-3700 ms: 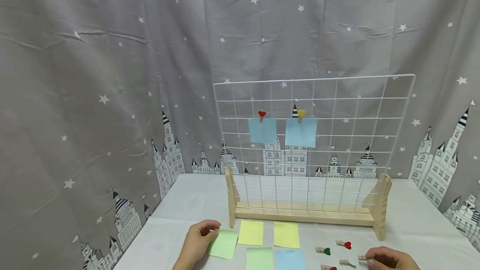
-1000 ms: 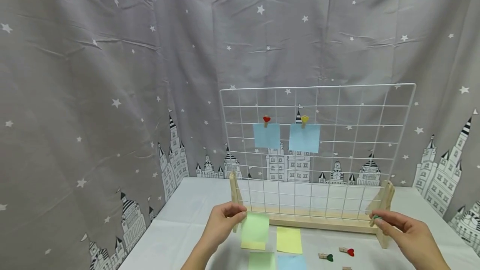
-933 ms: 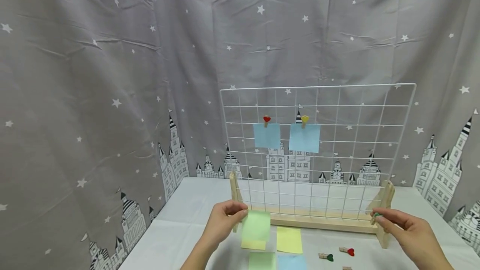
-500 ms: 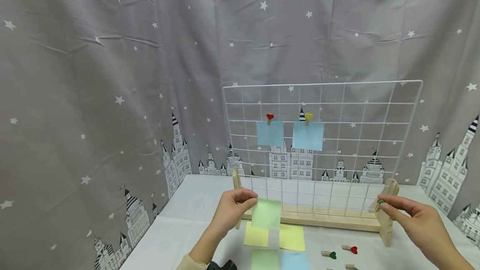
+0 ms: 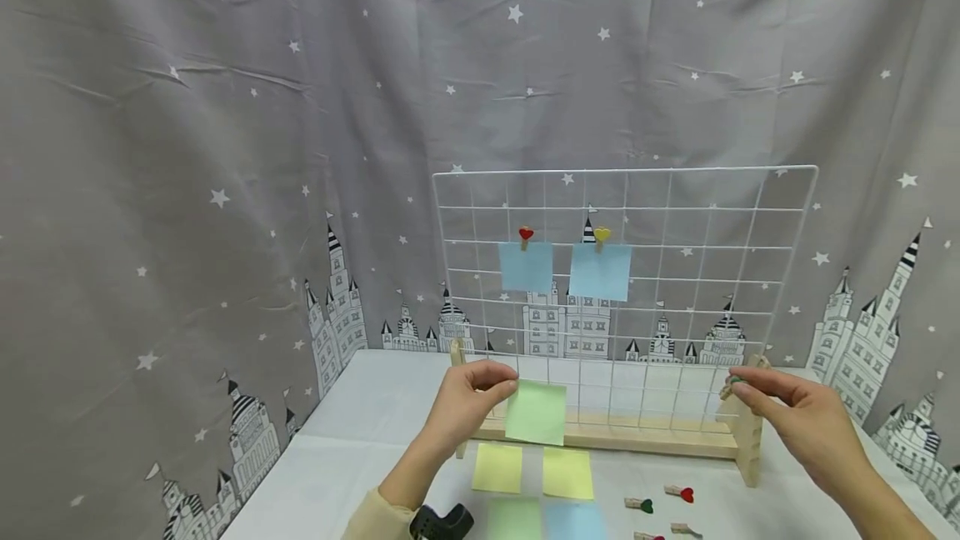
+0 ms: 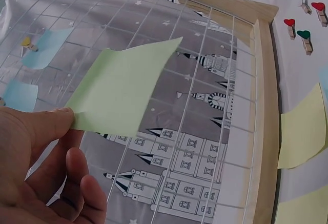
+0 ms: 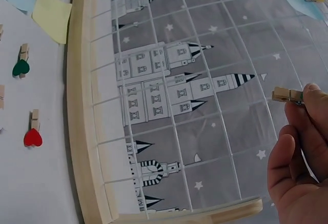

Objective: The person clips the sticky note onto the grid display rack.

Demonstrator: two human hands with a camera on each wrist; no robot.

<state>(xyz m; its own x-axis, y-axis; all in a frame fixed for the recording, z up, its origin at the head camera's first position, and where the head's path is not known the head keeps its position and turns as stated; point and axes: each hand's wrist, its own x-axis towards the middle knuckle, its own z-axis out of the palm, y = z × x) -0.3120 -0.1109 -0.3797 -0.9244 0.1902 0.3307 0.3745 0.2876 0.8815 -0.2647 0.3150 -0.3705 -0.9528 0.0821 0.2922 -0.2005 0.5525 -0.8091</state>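
My left hand (image 5: 467, 402) pinches a green sticky note (image 5: 536, 413) by its upper left corner, holding it in front of the lower part of the white wire grid (image 5: 645, 307). In the left wrist view the note (image 6: 123, 90) bends slightly, with thumb and finger at one corner. At the grid's right wooden foot, my right hand (image 5: 806, 415) pinches a small wooden clothespin (image 7: 287, 95) with a green decoration, mostly covered by the fingers. Two blue sticky notes (image 5: 600, 272) hang on the grid, one under a red heart clothespin (image 5: 526, 234), the other under a yellow heart clothespin (image 5: 602, 235).
On the white table lie two yellow sticky notes (image 5: 567, 473), a green one (image 5: 514, 518) and a blue one (image 5: 574, 521). Several heart clothespins lie to their right, including a green (image 5: 640, 505) and a red one (image 5: 679, 493). A grey curtain (image 5: 187, 190) surrounds the table.
My left hand has lifted the green note off the table and carried it up and right to the grid. My right hand has picked up a clothespin and raised it beside the stand.
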